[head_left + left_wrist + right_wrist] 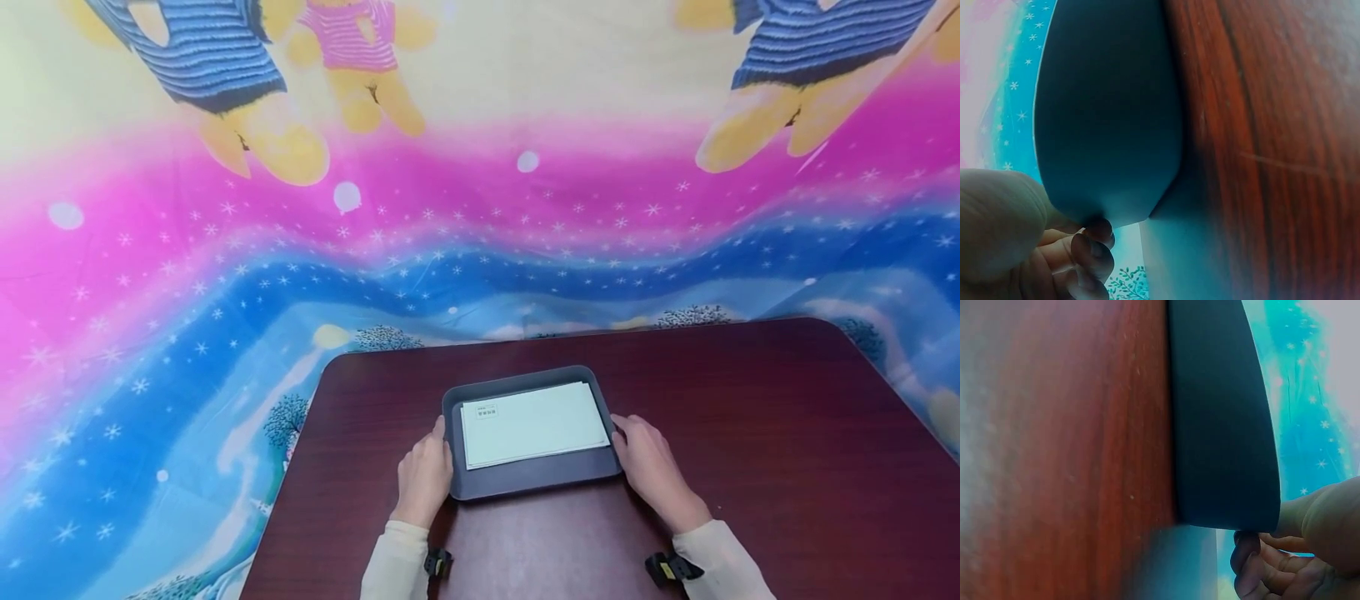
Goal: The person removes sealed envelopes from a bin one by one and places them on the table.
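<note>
A dark grey shallow tray [540,477] is at the middle of the table, with a small stack of white envelopes [536,425] lying flat in it. Small dark print shows near the top envelope's upper left corner. My left hand [425,475] grips the tray's left side, and my right hand [651,462] holds its right side. In the left wrist view, curled fingers [1094,256] meet the tray's end wall [1110,112]. Curled fingers [1250,562] likewise touch the opposite wall [1222,412] in the right wrist view. Whether the tray's underside fully touches the table cannot be told.
The dark red-brown wooden table [772,433] has rounded far corners. Behind it and along its left side hangs a pink and blue cloth [450,208] printed with bears and snowflakes. A black band with a small device [672,569] sits at the right wrist; another [438,562] is at the left.
</note>
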The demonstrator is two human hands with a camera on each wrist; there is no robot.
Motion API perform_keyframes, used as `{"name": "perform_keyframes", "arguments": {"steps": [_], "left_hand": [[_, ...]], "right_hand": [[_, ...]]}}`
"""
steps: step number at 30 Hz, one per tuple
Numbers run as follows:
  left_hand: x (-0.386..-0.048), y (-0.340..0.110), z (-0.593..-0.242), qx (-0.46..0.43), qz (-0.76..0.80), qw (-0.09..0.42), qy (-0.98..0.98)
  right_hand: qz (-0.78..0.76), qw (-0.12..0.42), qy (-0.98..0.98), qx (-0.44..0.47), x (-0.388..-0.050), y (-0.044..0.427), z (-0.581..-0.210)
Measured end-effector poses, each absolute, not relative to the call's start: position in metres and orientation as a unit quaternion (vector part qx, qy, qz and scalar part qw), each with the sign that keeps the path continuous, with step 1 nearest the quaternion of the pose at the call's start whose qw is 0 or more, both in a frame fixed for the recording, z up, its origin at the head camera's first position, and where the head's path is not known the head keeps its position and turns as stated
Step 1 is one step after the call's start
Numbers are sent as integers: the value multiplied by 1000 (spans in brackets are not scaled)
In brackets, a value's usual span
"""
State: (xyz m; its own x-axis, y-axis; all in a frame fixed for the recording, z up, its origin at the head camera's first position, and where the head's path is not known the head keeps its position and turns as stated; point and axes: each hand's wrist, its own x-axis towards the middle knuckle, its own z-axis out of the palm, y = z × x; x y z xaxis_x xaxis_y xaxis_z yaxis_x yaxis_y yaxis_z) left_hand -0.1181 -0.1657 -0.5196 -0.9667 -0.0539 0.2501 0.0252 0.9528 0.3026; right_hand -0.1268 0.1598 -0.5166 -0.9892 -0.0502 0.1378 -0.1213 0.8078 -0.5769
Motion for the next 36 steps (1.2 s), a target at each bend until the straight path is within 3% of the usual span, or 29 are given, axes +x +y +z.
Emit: {"name": "perform_keyframes", "arguments": {"steps": [30, 36], "left_hand": [[-113, -170, -520, -7, -161, 124, -979], [-112, -170, -520, -10, -159, 129, -979]], "right_hand": [[306, 67, -949, 40, -101, 157, -516], [308, 37, -950, 32, -101, 158, -512]]}}
